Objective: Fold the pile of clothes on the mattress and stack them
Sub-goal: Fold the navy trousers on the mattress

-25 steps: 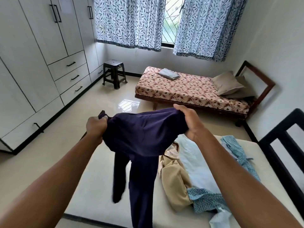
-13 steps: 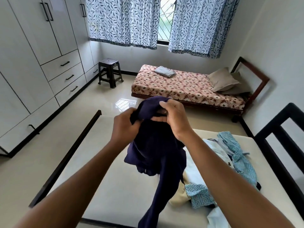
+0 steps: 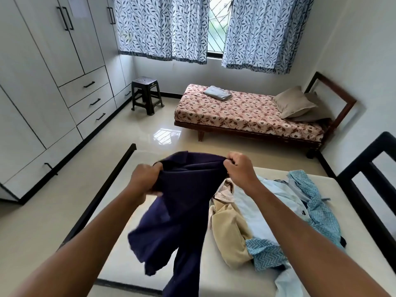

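A dark purple garment [image 3: 184, 202] hangs in the air over the cream mattress [image 3: 120, 243]. My left hand [image 3: 145, 179] grips its upper left edge and my right hand [image 3: 240, 168] pinches its upper right edge, so the top is stretched between them. Its lower parts dangle toward the mattress's near edge. To the right lies the unfolded pile: a beige garment [image 3: 231, 230], a pale blue one [image 3: 257, 213] and a teal zigzag-patterned one [image 3: 315, 209].
A black bed frame [image 3: 100, 189] borders the mattress on the left and a black headboard [image 3: 372, 181] on the right. Across the glossy floor stand a floral-covered cot [image 3: 246, 112] with a folded grey cloth [image 3: 217, 93] and pillows, a dark stool [image 3: 146, 93] and white wardrobes [image 3: 42, 82].
My hands, bunched together on the purple garment half a second ago, have moved apart and stretched its top edge wide. The camera view dropped slightly toward the mattress.
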A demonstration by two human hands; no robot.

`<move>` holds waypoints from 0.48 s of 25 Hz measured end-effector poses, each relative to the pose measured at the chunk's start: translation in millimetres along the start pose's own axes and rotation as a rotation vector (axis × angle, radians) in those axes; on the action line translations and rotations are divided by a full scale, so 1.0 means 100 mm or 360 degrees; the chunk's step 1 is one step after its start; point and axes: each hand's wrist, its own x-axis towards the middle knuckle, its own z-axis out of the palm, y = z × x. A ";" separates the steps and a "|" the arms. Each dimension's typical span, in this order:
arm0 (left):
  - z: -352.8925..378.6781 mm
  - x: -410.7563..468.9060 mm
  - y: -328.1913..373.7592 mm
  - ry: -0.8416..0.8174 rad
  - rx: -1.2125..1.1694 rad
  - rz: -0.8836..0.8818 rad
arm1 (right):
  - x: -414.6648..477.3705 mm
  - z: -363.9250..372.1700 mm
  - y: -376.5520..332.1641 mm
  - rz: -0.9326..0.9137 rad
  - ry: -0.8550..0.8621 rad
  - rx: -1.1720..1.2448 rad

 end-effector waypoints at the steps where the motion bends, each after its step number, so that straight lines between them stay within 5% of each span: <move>1: -0.05 -0.01 -0.06 -0.0069 0.0168 -0.0068 | -0.01 0.03 -0.07 0.0010 0.0045 0.0089; 4: -0.11 -0.11 -0.08 -0.0115 0.0886 0.0373 | -0.03 0.22 -0.35 -0.0012 -0.0137 0.0368; 7: -0.01 -0.23 0.11 -0.0333 0.0921 0.1026 | 0.01 0.29 -0.60 -0.0124 -0.0210 0.0577; 9: 0.09 -0.23 0.23 -0.0322 0.0957 0.1160 | 0.05 0.25 -0.66 -0.0179 -0.0265 0.0785; 12: 0.15 -0.13 0.35 -0.0084 0.0878 0.1142 | 0.05 0.11 -0.45 -0.0356 -0.0304 0.0190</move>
